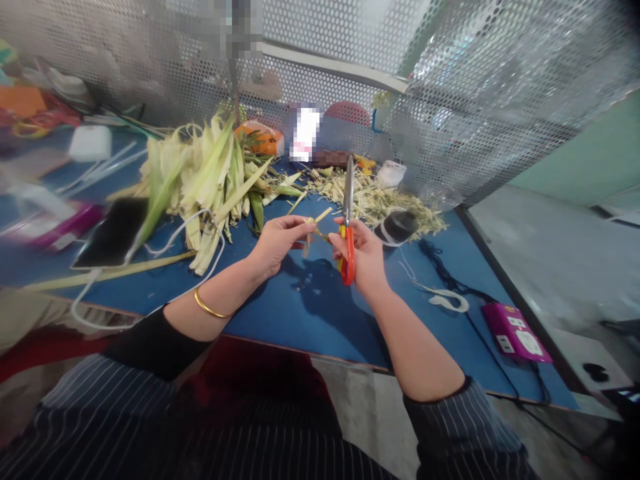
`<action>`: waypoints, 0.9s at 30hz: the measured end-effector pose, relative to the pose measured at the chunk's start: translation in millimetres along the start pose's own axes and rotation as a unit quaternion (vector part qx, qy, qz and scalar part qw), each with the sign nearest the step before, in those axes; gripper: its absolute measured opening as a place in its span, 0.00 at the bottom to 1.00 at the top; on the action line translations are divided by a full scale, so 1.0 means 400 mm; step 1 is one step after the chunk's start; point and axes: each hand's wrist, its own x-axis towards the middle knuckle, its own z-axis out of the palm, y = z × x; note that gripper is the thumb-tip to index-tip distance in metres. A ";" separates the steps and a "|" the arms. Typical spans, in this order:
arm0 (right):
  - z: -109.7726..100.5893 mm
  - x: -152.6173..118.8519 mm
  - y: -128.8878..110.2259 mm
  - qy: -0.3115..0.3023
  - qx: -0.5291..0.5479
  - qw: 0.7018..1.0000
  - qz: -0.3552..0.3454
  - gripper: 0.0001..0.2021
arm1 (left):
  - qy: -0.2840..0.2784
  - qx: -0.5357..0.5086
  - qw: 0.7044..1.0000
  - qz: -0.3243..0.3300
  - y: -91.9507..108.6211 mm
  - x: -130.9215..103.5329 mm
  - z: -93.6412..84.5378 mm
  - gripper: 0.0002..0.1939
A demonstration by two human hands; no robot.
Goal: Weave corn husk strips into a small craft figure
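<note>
Between thumb and fingers, my left hand (283,243) pinches a small piece of husk (323,216), its strips sticking out to the right and hanging down. My right hand (364,257) holds scissors (349,257) with red and yellow handles, blades pointing up and away. The right thumb and index fingertips are close to the husk piece; whether they touch it I cannot tell. A big heap of pale green husks (200,173) lies beyond my left hand. Thin husk shreds (370,200) are spread beyond my right hand, beside a black spool (397,227).
A black phone (114,230) with a white cable lies at the left on the blue table (320,320). At the right are a purple power strip (517,333), black cords and a white loop (450,301). A perforated metal screen (330,40) stands behind; an orange pack (263,137) sits before it.
</note>
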 end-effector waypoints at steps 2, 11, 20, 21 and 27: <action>-0.013 0.001 -0.020 -0.016 -0.049 0.999 0.005 0.22 | 0.020 0.003 1.000 0.019 0.008 0.006 -0.009 0.09; -0.082 0.020 -0.034 -0.122 -0.297 0.947 -0.007 0.25 | 0.087 -0.003 0.992 0.086 0.018 0.047 -0.054 0.08; -0.078 0.011 -0.049 -0.155 -0.334 0.929 0.034 0.30 | 0.077 0.024 0.993 0.090 0.024 0.049 -0.062 0.06; -0.077 0.010 -0.049 -0.152 -0.337 0.928 0.035 0.30 | 0.073 0.025 0.993 0.087 0.024 0.048 -0.062 0.06; -0.078 0.009 -0.055 -0.143 -0.352 0.925 0.022 0.27 | 0.057 0.033 0.994 0.081 0.029 0.045 -0.059 0.05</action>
